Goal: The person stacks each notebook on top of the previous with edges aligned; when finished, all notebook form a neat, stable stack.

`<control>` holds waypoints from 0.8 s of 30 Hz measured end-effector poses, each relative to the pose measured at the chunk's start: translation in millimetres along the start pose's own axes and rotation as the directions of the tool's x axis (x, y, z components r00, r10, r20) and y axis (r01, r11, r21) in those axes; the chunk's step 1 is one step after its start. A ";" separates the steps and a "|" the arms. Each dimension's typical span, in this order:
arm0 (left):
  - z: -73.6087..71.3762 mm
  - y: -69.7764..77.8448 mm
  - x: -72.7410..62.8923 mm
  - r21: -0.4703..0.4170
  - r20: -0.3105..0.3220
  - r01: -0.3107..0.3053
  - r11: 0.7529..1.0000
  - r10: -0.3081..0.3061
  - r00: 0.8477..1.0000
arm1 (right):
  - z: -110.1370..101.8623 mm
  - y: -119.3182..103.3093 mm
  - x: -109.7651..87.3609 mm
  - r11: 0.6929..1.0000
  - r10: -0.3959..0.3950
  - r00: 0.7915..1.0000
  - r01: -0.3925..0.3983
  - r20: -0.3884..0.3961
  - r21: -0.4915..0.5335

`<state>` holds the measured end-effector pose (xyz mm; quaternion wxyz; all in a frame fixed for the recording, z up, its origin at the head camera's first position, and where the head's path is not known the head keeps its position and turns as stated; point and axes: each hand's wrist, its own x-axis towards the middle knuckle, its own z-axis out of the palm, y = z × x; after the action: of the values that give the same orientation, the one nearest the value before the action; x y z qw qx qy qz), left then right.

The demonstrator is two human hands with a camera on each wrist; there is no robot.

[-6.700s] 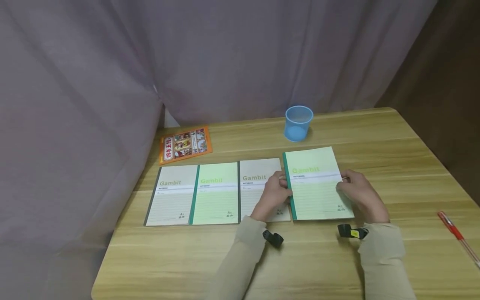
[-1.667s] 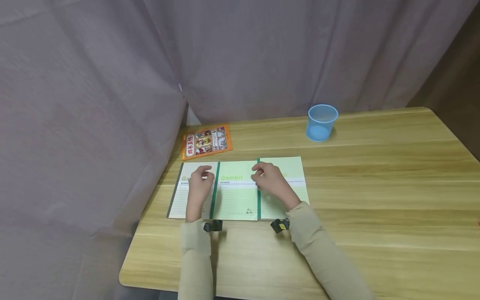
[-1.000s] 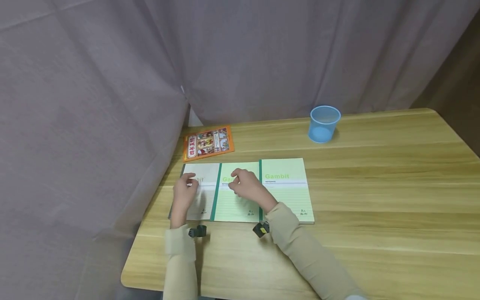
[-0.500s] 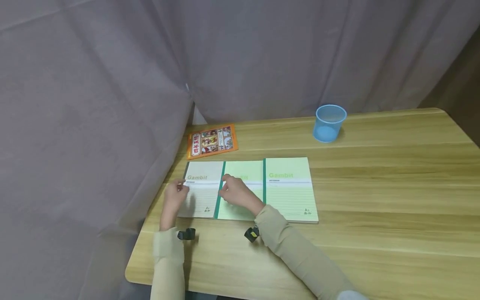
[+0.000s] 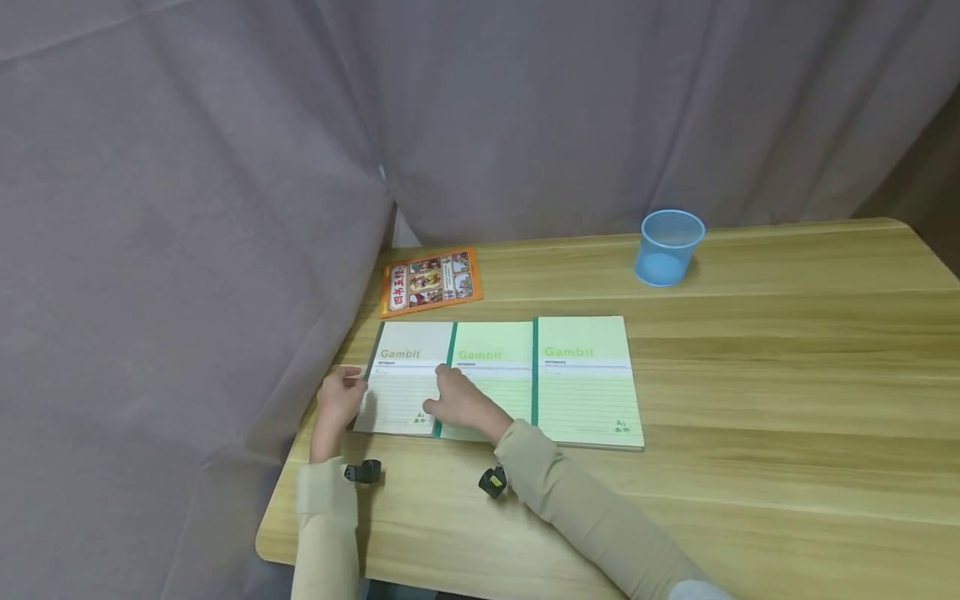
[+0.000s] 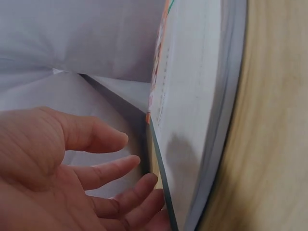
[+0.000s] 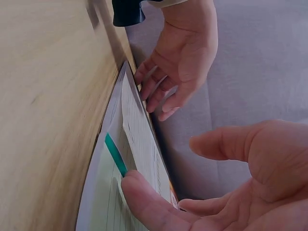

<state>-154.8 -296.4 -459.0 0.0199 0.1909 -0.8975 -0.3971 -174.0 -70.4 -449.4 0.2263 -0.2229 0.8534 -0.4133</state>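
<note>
Three Gambit notebooks lie side by side in the head view: a white one with a grey spine (image 5: pixel 401 392), a green one in the middle (image 5: pixel 498 354), and another green one (image 5: pixel 588 383) on the right. My left hand (image 5: pixel 339 404) is at the white notebook's left edge, fingers loosely spread beside the grey spine. My right hand (image 5: pixel 463 402) reaches over the middle notebook. In the right wrist view, one fingertip (image 7: pixel 137 185) is right at the teal spine (image 7: pixel 115 154), where the white notebook's right edge meets it. The right thumb stands apart from the fingers.
An orange picture book (image 5: pixel 432 282) lies behind the white notebook. A blue mesh cup (image 5: pixel 667 250) stands at the back of the wooden table (image 5: pixel 787 375). Grey curtains (image 5: pixel 525 117) hang behind and to the left.
Earlier, both hands held the rightmost green notebook beside a second white one, which no longer shows. Since then, both hands have moved left to the remaining white notebook's two sides.
</note>
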 end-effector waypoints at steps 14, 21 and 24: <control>0.6 -7.1 5.4 0.015 0.024 -0.020 1.000 0.020 1.000 | 7.7 0.1 1.9 0.996 0.000 1.000 -0.003 0.028 0.086; 2.2 -9.3 7.2 -0.057 0.062 -0.009 0.998 0.012 0.998 | 10.8 1.6 4.1 0.968 0.032 0.996 -0.052 0.084 0.244; 1.5 -7.8 8.0 -0.091 0.069 0.013 0.996 -0.006 0.998 | 9.2 0.9 4.7 0.965 0.035 0.996 -0.056 0.087 0.255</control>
<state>-160.0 -302.9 -466.6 -0.0040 0.1804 -0.8776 -0.4442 -172.6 -78.1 -456.1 0.2974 -0.1890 0.7876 -0.5055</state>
